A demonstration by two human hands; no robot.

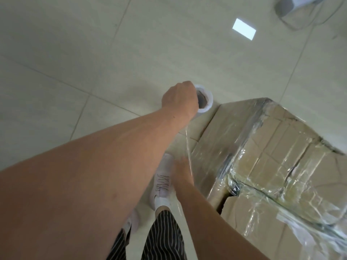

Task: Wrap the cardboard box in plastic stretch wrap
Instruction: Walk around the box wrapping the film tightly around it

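At the bottom of the frame, striped trousers (163, 235) and a white shoe (162, 182) stand on a pale tiled floor (75, 53). Just right of the shoe, the right hand (181, 170) is blurred beside a taut sheet of clear film (188, 145); its grip cannot be told. The cardboard box (272, 156), partly covered in shiny wrap, fills the lower right. At centre, the left hand (179, 100) curls round the top of the stretch wrap roll (205, 99), just beyond the box's corner

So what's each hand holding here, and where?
Left hand grips the stretch wrap roll at its top end. Right hand is blurred lower down; cannot tell.
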